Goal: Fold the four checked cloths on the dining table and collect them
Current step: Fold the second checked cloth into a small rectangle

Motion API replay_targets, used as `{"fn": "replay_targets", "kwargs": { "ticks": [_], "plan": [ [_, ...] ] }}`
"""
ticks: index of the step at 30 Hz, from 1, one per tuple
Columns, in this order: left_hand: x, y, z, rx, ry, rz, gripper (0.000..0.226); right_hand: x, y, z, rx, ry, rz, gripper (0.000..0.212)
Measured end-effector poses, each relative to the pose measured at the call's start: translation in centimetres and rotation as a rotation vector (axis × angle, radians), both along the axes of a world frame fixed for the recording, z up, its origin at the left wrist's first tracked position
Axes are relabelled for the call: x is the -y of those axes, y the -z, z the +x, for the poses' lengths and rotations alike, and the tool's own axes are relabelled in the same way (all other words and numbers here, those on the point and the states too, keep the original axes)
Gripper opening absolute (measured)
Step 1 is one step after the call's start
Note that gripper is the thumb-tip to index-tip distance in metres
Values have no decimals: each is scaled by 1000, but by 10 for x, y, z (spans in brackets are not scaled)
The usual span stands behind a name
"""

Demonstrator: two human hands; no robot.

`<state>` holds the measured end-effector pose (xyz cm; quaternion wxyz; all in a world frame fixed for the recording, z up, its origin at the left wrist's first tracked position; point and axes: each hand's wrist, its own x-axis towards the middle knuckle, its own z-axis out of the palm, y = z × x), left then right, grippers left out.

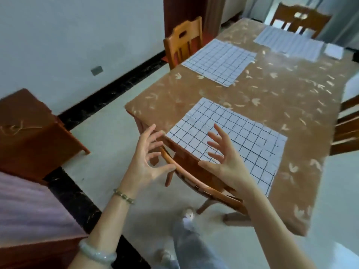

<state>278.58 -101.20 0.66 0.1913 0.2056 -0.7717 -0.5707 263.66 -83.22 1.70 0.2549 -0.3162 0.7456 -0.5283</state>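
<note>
Three white cloths with dark checks lie flat on the brown patterned dining table (272,94). The nearest cloth (242,136) lies at the table's near edge, a second cloth (219,62) further along the left side, a third cloth (289,42) at the far end. A small white folded piece (334,51) lies beside the third cloth; I cannot tell whether it is checked. My left hand (147,162) hovers with spread fingers just off the table's near left corner, holding nothing. In front of the nearest cloth, my right hand (223,158) is raised with fingers spread, holding nothing.
A wooden chair (196,183) is tucked at the near edge below my hands. Another chair (182,41) stands on the left side, one chair (299,18) at the far end, and a chair (345,125) on the right. A wooden cabinet (29,133) stands at the left.
</note>
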Motion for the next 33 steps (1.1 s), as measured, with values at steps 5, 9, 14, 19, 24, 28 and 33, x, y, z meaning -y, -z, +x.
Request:
{"fn": "replay_targets", "kwargs": {
  "ticks": [5,9,14,19,24,28,33],
  "plan": [
    [12,11,-62,13,171,18,105,-6,10,-30,5,150,18,99],
    [23,16,-105,51,243,26,105,-10,16,-60,51,237,32,98],
    [41,25,-159,93,297,35,105,-12,25,-98,80,310,75,98],
    [51,33,-198,134,352,44,102,-14,33,-123,99,367,109,98],
    [65,47,-239,231,406,58,107,-10,47,-148,131,419,147,98],
    [80,69,-272,343,466,41,108,-6,66,-167,155,460,213,99],
    [95,109,-308,526,475,-44,104,3,100,-194,69,411,388,96]
  ]
}}
